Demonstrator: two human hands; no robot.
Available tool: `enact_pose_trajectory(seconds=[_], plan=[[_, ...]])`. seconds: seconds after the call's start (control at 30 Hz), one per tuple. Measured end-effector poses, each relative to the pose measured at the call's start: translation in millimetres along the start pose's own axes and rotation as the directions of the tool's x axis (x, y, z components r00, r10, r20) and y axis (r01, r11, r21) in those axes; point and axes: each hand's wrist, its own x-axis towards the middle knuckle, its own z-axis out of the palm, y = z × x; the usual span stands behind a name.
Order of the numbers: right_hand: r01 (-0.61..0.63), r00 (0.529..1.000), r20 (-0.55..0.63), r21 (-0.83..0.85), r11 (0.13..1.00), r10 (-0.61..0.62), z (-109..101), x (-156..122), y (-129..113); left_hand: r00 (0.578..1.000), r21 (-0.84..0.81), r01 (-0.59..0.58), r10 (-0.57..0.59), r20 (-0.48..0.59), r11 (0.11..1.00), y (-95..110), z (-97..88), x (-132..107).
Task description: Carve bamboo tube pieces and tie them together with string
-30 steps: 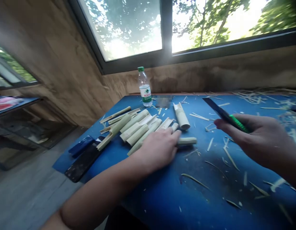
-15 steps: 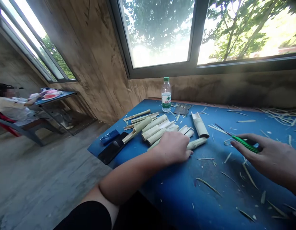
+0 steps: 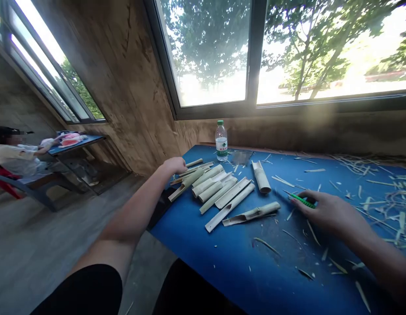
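Note:
At the far left of the blue table, my left hand [image 3: 175, 165] is closed at the near end of a thin bamboo piece [image 3: 194, 162]; its fingertips are hidden. Several split bamboo pieces [image 3: 210, 184] lie side by side to the right of it. My right hand [image 3: 321, 210] grips the green handle of a slim knife [image 3: 303, 201], the thin blade pointing left. Left of the knife are a half-cut bamboo tube [image 3: 261, 177] and a notched bamboo piece [image 3: 252, 214], both untouched.
A water bottle [image 3: 222, 142] stands near the wall beside a flat grey piece [image 3: 241, 157]. Bamboo shavings [image 3: 391, 210] litter the table's right side. My left forearm partly covers a black phone [image 3: 161, 204] at the left edge. Another person [image 3: 17, 153] sits at a table far left.
My left hand has left the bamboo pieces in the middle and moved left to the far end of the row. My right hand still holds the knife. The view has shifted slightly.

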Motion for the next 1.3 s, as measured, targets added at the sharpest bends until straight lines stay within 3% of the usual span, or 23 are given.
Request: enact_pose_trajectory(seconds=[0.13,0.23,0.4,0.53,0.7,0.8,0.97,1.3], plan=[[0.014,0.999,-0.040,0.048,0.999,-0.012,-4.4,-3.3,-2.3,0.999,0.024,-0.010,0.009,0.039,1.000,-12.2,21.3,18.1],[0.024,0.996,-0.085,0.081,0.996,-0.017,-5.6,-4.7,-3.3,0.998,0.003,-0.021,0.021,-0.052,1.000,-23.1,23.7,19.7],[0.032,0.998,-0.065,0.080,0.996,-0.027,-4.6,-4.2,-2.8,0.985,-0.047,-0.076,0.067,-0.160,0.996,-36.1,21.6,20.1],[0.030,0.998,-0.065,0.107,0.994,-0.023,-2.8,-2.5,-1.6,0.979,-0.109,-0.166,0.151,-0.139,0.980,-30.0,41.2,21.3],[0.038,0.999,-0.043,0.134,0.990,-0.032,-0.9,-2.3,-2.1,0.981,-0.209,-0.186,0.194,0.019,0.960,-27.0,61.0,26.5],[0.036,0.999,-0.023,0.143,0.989,-0.033,-2.6,-2.6,-3.0,0.984,-0.214,-0.160,0.174,0.043,0.964,-29.5,61.6,28.0],[0.046,0.998,-0.053,0.157,0.987,-0.038,-6.5,-2.9,-3.1,0.989,-0.197,-0.144,0.135,-0.057,0.970,-28.7,55.7,19.6],[0.069,0.996,-0.061,0.172,0.983,-0.059,-2.6,-1.1,-1.1,0.974,-0.201,-0.226,0.228,-0.011,0.953,-7.4,57.8,-0.6]])
